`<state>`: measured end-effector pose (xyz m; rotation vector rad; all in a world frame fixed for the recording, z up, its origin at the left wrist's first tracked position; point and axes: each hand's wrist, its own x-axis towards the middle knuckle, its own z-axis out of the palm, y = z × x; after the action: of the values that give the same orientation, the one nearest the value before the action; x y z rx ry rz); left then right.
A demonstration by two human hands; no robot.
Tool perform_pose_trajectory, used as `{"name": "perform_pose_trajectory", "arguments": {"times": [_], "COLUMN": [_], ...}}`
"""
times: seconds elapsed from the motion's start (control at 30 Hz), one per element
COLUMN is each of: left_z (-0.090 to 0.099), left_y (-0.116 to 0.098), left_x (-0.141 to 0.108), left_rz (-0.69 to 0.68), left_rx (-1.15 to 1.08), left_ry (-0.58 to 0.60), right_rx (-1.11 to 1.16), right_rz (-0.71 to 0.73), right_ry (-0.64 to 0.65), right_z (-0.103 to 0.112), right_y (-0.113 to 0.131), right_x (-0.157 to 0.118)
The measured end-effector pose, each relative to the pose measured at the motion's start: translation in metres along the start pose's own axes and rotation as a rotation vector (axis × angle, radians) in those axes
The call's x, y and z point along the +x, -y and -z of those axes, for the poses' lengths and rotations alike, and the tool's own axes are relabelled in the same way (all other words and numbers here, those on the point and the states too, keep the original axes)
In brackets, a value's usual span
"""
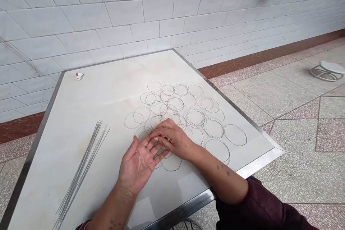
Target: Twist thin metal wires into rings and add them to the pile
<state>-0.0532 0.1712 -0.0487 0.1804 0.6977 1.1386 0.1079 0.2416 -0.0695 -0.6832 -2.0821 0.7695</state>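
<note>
The thumb and forefinger of my right hand [175, 139] were pinched close together over the fingers of my left hand [137, 167], seemingly on a thin, grey, curved loop of metal wire [141, 155]. My left palm was turned up, its thumb well apart from the other fingers and nothing gripped across the palm; the loop's curve simply lay over it. My knuckles hid the pinched part, so I could not tell whether the wire's ends met there or how they were joined. As I judged it, the risk sat in that pinch: wire so thin and springy could have slipped loose if my thumb eased, and a sharp end might have pricked a left fingertip so close beneath. Pressing unevenly could also have pulled the round shape into an oval. The loop lay between my two hands, running from under the right fingertips back over the left palm. Beneath and beyond the right hand spread many thin, round, grey wire rings [186, 116], plenty of them overlapping; a careless wrist might have dragged or tangled the nearest. Well apart to the left lay a loose bundle of straight, grey metal wires [80, 172]. All of it rested on a white, metal-edged table [107, 97], with a small red-and-white object [79, 76] near its far left corner, before the white tiled wall [159, 10].
</note>
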Motion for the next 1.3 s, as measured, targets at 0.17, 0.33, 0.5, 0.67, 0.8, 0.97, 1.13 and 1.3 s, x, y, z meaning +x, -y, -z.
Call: {"name": "perform_pose_trajectory", "arguments": {"times": [0.17,0.33,0.5,0.67,0.8,0.97,1.13,1.3], "left_z": [-0.004,-0.005,-0.005,-0.002,0.002,0.003,0.008,0.012], "left_y": [-0.001,0.001,0.003,0.004,0.006,0.008,0.003,-0.005], "left_x": [0.000,0.000,0.000,0.002,0.004,0.005,0.003,0.000], "left_rz": [0.016,0.033,0.026,0.024,0.011,-0.002,-0.112,-0.090], "left_rx": [-0.024,-0.014,0.018,0.062,0.092,0.135,0.319,0.544], "left_ry": [0.023,0.044,0.046,0.034,0.022,0.052,-0.039,-0.135], "right_rx": [-0.006,-0.055,-0.145,-0.199,-0.209,-0.209,-0.213,-0.263], "right_rz": [-0.031,0.047,0.124,0.127,0.128,0.123,0.153,0.271], "right_ry": [0.010,-0.026,-0.077,-0.058,-0.037,-0.028,-0.046,-0.010], "right_z": [-0.002,-0.008,-0.012,-0.012,-0.012,-0.013,-0.009,0.000], "right_y": [0.000,-0.003,-0.007,-0.006,-0.005,-0.005,-0.005,-0.005], "right_x": [0.000,0.001,0.001,0.002,0.002,0.003,0.003,0.002]}}
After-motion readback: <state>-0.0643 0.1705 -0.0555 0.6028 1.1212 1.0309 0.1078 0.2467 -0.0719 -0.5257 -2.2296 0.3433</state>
